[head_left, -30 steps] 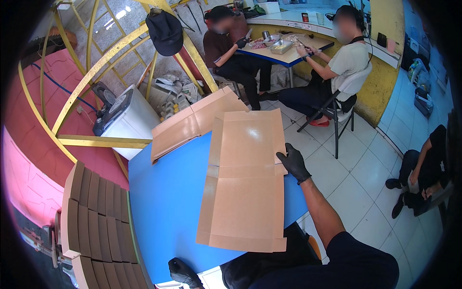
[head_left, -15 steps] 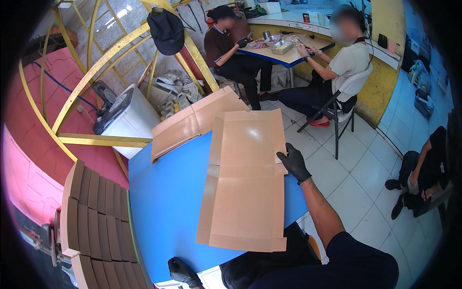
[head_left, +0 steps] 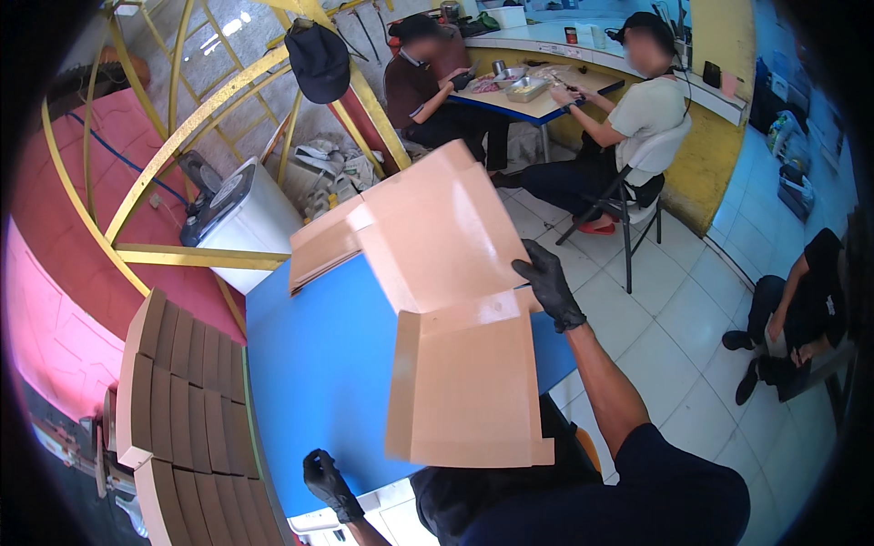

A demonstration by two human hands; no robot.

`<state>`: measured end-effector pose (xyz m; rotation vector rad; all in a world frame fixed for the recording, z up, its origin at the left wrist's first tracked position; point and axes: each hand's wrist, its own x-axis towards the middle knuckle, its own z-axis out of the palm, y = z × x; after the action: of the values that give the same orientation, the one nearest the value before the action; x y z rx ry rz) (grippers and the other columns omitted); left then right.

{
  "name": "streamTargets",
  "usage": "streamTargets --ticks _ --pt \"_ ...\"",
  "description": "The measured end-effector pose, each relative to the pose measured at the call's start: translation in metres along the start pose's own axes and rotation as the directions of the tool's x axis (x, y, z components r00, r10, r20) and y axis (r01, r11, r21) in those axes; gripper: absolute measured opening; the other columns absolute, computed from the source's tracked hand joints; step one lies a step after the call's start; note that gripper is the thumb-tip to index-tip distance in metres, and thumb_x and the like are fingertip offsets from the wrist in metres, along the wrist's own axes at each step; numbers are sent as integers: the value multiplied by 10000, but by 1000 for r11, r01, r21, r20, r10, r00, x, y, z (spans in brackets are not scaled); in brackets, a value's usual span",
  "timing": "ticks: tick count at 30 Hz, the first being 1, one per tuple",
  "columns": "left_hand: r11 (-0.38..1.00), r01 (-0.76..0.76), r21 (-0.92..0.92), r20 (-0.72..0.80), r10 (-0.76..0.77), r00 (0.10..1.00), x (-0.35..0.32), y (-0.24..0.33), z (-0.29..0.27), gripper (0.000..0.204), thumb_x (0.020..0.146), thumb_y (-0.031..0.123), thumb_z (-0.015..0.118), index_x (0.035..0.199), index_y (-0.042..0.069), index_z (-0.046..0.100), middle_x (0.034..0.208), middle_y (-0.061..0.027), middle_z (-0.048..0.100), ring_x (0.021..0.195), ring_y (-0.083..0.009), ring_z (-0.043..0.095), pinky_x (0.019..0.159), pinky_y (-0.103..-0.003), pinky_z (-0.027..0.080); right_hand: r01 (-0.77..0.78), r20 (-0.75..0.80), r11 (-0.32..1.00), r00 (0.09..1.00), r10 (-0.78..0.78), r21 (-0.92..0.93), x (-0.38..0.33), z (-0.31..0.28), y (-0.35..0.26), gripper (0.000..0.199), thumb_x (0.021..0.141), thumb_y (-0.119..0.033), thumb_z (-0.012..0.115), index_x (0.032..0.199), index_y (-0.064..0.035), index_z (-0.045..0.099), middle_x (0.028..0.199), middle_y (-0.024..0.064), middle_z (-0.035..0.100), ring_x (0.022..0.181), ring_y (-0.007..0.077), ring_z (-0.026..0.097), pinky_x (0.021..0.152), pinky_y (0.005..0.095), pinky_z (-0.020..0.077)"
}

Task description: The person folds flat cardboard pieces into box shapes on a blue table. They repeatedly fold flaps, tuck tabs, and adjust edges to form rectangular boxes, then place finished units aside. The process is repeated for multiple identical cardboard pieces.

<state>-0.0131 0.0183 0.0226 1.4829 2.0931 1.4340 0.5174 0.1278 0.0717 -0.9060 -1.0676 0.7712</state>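
A: What does the right hand (head_left: pixel 549 284) hold?

B: A flat brown box (head_left: pixel 460 337). The hand wears a black glove. Its fingers are clenched on the right edge of the box, at the fold.

A: Where is the box?

B: Over the blue counter (head_left: pixel 319 382), right in front of the person. The near half lies low over the counter. The far half is tipped up, bent at the fold.

A: And the left hand (head_left: pixel 328 482)?

B: It has a black glove too. It is at the near edge of the counter, apart from the box. It holds nothing I can see, and I cannot tell if its fingers are curled or loose.

A: What else is on the counter?

B: A pile (head_left: pixel 323 246) of more flat boxes sits at the far end, just behind the tipped half. On the left, rows of folded boxes (head_left: pixel 177 391) stand side by side.

A: Anyone else there?

B: Two people sit at a small table (head_left: pixel 537 96) far back. One more sits low on the right. A black cap (head_left: pixel 319 59) hangs on a yellow frame (head_left: pixel 173 150).
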Motion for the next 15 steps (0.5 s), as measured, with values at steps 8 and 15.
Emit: streamTargets --ticks 8,15 --pt "904 -32 -426 112 88 990 49 79 -7 555 1000 382 669 1428 51 548 1280 -117 638 1100 -206 628 822 -390 553 -106 263 994 959 103 -2 -29 58 -67 339 972 -100 683 1282 36 653 1148 54 698 1038 115 611 971 299 479" --pt "619 -52 -784 137 254 957 52 94 -55 635 1024 436 618 1523 69 477 1431 -161 567 1325 -257 527 1048 -481 482 -213 426 976 889 171 52 -34 76 -76 369 932 -58 720 1285 32 661 1156 76 722 1032 121 640 959 307 502"
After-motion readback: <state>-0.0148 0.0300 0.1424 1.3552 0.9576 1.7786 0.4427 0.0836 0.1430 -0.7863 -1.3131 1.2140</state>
